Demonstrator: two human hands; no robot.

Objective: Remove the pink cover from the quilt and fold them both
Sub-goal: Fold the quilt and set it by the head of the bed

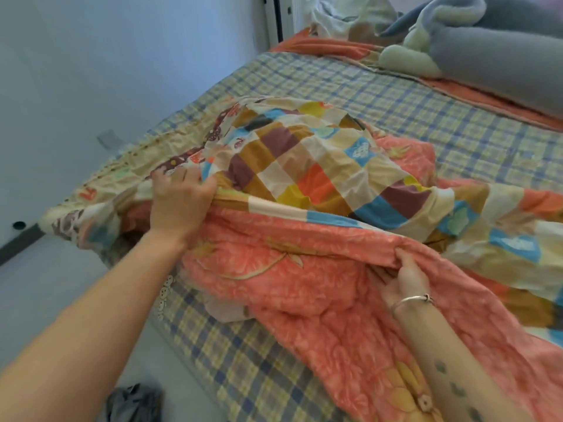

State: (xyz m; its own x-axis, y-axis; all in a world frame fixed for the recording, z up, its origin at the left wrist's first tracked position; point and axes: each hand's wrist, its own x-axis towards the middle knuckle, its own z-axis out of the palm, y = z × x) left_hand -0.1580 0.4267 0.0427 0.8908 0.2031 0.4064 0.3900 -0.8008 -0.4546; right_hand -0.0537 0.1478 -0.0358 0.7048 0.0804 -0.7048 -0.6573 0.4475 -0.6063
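**Two hands on a pink cover and a patchwork quilt, spread on a plaid-sheeted bed**

The blue-and-yellow plaid bed sheet serves as the reference surface. The coral-pink floral fabric cover lies crumpled across the near side of the sheet and runs off towards its near right corner. The multicoloured patchwork quilt is heaped on the middle of the sheet. It overlaps the far edge of the pink cover, and part of it hangs over the sheet's left edge.

The left hand reaches in over the sheet's left edge. Its fingers are curled round a bunched edge of the quilt, where quilt and cover meet. The right hand, with a thin silver bracelet at the wrist, is above the near half of the sheet and pinches a raised fold of the pink cover.

A rolled grey-blue fleece blanket lies beyond the sheet's far right edge. A dark grey crumpled cloth lies on the floor off the sheet's near left edge.
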